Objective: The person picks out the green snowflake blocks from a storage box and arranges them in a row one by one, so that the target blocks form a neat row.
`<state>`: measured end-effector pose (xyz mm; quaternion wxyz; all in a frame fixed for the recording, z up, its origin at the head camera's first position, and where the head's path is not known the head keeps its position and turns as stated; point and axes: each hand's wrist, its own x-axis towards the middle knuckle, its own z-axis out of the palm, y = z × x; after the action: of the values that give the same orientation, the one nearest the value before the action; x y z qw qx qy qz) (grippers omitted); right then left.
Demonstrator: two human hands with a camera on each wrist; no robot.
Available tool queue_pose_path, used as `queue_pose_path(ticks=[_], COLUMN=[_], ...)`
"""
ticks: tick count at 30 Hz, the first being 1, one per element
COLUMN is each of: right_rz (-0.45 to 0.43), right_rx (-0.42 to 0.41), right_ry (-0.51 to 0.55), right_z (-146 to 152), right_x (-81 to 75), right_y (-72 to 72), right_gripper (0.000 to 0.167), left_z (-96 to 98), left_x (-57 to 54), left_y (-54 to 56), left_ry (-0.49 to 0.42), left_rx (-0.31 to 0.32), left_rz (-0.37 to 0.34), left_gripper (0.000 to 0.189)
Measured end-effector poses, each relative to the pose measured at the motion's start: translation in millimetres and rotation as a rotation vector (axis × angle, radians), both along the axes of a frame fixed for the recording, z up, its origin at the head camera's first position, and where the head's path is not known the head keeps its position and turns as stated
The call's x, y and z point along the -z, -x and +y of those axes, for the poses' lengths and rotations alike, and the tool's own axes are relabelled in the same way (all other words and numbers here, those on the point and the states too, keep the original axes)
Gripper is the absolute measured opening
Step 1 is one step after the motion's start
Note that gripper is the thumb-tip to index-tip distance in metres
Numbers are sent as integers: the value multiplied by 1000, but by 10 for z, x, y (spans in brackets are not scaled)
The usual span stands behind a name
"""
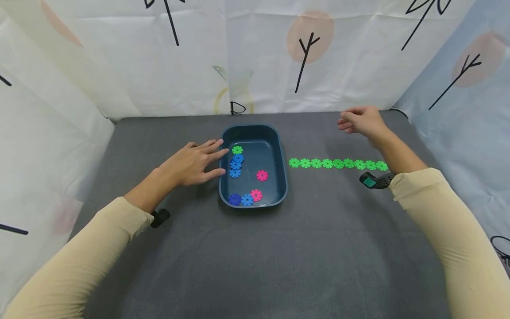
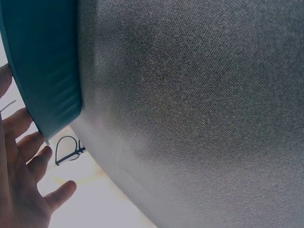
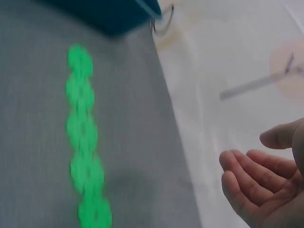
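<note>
My left hand point(image 1: 195, 163) rests on the left rim of a dark blue tray point(image 1: 283, 177), fingers spread and the fingertips over its edge. In the left wrist view, fingers point(image 2: 31, 145) touch the tray's outer side point(image 2: 45, 61). Inside the tray lie a green notched disc point(image 1: 237, 150), several blue discs point(image 1: 236, 165), a dark blue disc point(image 1: 235, 199) and two pink discs point(image 1: 262, 176). My right hand point(image 1: 361, 121) hovers above the table, fingers loosely bent and nothing in them. Below it runs a straight row of linked green discs point(image 1: 327, 163); the right wrist view shows the palm point(image 3: 266, 185) bare.
A grey cloth-covered table point(image 1: 255, 257) lies under everything. Pale printed curtains point(image 1: 263, 57) hang behind and at both sides, meeting the table's back edge. The green row reaches from beside the tray to under the right wrist.
</note>
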<state>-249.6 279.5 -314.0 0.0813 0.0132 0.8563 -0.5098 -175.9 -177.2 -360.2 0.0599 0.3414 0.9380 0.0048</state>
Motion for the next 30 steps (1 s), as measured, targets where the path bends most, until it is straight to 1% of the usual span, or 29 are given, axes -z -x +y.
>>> queue_pose_path(ticks=[3,7,11,14,18,22,26,30], right_rz=[-15,-12,-14,-25,-37,-68,-117,-140], right_rx=[-70,-161,-230,-268,-323,-385,-413,-435], right_ry=[30,18,14,38,50,20,13,-11], right_z=[-244,-576,-886,-1102,-1378,-1617,-1804,-1955], right_x=[-54,-100,-131,-137,-97,-21,63,167], right_y=[1,-18,-30,-32,-29,-20,-2,14], right_gripper=[48,44,43,42,40,39,40,41], left_z=[6,13,21,25,23,28,32,28], left_x=[0,1,-12,-19,-15,-3,-4,-10], left_y=[0,-3,-17,-27,-22,-5,1,-2], left_ry=[0,10,14,10,10,20,29,26], left_rx=[5,5,-5,-14,-12,-12,-22,-20], left_rz=[9,14,11,10,11,3,-5,-5], left_gripper=[69,68,69,70,69,70,71,71])
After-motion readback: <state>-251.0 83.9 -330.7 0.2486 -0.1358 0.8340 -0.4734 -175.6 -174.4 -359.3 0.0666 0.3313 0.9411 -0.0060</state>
